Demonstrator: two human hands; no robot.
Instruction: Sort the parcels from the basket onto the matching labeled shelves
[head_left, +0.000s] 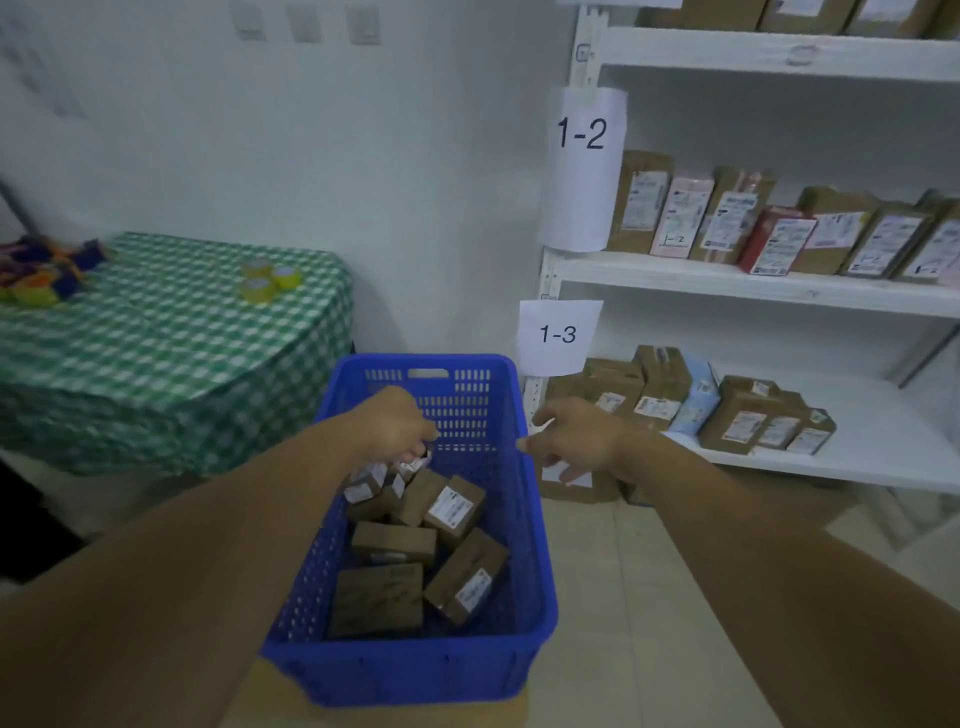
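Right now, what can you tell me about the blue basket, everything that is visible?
The blue basket is a rectangular plastic crate with perforated walls and a handle hole in its far wall. It stands upright beside the white shelves, on a brown surface, perhaps cardboard. Brown parcels with white labels lie jumbled inside. The left hand reaches in at the far end, fingers curled on a labelled parcel.

This is a small parcel storeroom. White shelves (769, 283) hold rows of brown parcels (640, 200), and paper signs (584, 135) say 1-2 and 1-3. A blue basket (405, 670) full of parcels sits on the floor.
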